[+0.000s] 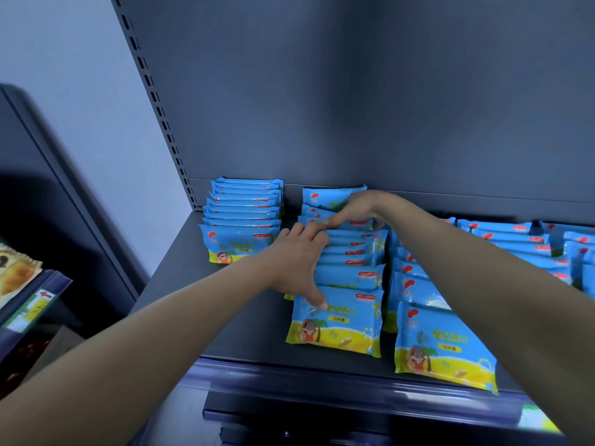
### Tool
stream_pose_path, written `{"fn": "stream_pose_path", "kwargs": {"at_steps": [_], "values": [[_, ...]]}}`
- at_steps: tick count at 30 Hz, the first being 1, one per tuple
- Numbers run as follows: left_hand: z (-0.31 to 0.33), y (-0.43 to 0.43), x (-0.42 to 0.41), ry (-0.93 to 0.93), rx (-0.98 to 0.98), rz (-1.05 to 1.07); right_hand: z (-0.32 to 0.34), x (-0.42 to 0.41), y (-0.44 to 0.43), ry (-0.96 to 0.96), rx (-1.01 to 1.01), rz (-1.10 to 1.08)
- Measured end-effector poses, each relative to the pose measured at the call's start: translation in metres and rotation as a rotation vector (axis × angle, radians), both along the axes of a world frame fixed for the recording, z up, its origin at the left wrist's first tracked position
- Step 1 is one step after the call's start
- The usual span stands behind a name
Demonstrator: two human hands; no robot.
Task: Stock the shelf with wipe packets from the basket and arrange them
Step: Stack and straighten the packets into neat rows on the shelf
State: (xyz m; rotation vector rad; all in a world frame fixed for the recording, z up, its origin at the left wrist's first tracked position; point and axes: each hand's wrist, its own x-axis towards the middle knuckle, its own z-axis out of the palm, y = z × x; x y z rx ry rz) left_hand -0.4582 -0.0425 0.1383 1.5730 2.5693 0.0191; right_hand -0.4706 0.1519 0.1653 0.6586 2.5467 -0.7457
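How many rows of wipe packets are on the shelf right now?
5 rows: a far-left row, a second row under the left hand and right hand, a third row, and a fourth row and fifth row beyond the right arm, where more may be hidden.

The single wide-angle view sits on the person's head, above and behind both forearms, facing forward and down onto the shelf [244,333]. It is close: the left hand [296,255] and right hand [357,209] meet over the wipe packets [351,278] near mid-frame, and the back panel [354,91] rises beyond them.
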Motion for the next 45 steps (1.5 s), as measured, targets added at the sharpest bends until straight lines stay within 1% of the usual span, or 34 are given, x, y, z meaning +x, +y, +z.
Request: {"fn": "stream_pose_path", "kwargs": {"at_steps": [5, 8, 13, 17, 20, 25, 28, 29, 32, 34, 38, 39, 42, 44, 45], "values": [[0.000, 0.002, -0.001, 0.059, 0.009, 0.017, 0.005, 0.010, 0.006, 0.181, -0.014, 0.068], [0.001, 0.002, -0.006, 0.085, 0.035, 0.044, 0.003, 0.020, 0.013, 0.303, -0.056, 0.060], [0.007, 0.008, -0.016, 0.153, 0.078, 0.068, 0.004, 0.029, 0.022, 0.309, -0.056, 0.107], [0.009, 0.016, -0.022, 0.195, 0.075, 0.096, 0.003, 0.032, 0.022, 0.373, -0.078, 0.051], [0.010, 0.019, -0.025, 0.197, 0.070, 0.112, 0.001, 0.033, 0.021, 0.406, -0.129, 0.019], [0.010, 0.020, -0.031, 0.198, 0.093, 0.121, 0.009, 0.035, 0.023, 0.315, -0.206, -0.024], [0.006, 0.018, -0.030, 0.213, 0.135, 0.135, 0.014, 0.036, 0.024, 0.168, -0.374, -0.031], [0.006, 0.017, -0.029, 0.216, 0.147, 0.143, 0.013, 0.036, 0.023, 0.123, -0.396, -0.017], [0.006, 0.013, -0.028, 0.220, 0.153, 0.174, 0.008, 0.036, 0.018, 0.074, -0.289, 0.017], [0.003, 0.011, -0.025, 0.265, 0.121, 0.180, 0.007, 0.036, 0.017, 0.074, -0.279, 0.013], [-0.007, 0.008, -0.017, 0.280, -0.057, 0.139, 0.010, 0.037, 0.012, 0.017, -0.238, 0.081], [-0.007, 0.008, -0.017, 0.289, -0.071, 0.129, 0.011, 0.037, 0.011, 0.019, -0.209, 0.097], [-0.007, 0.006, -0.019, 0.355, 0.024, 0.100, 0.011, 0.036, 0.011, 0.077, -0.141, 0.121], [-0.010, 0.004, -0.020, 0.354, 0.091, 0.099, 0.011, 0.038, 0.013, 0.113, -0.121, 0.126], [-0.012, 0.004, -0.020, 0.345, 0.103, 0.100, 0.011, 0.040, 0.014, 0.122, -0.075, 0.148]]}}
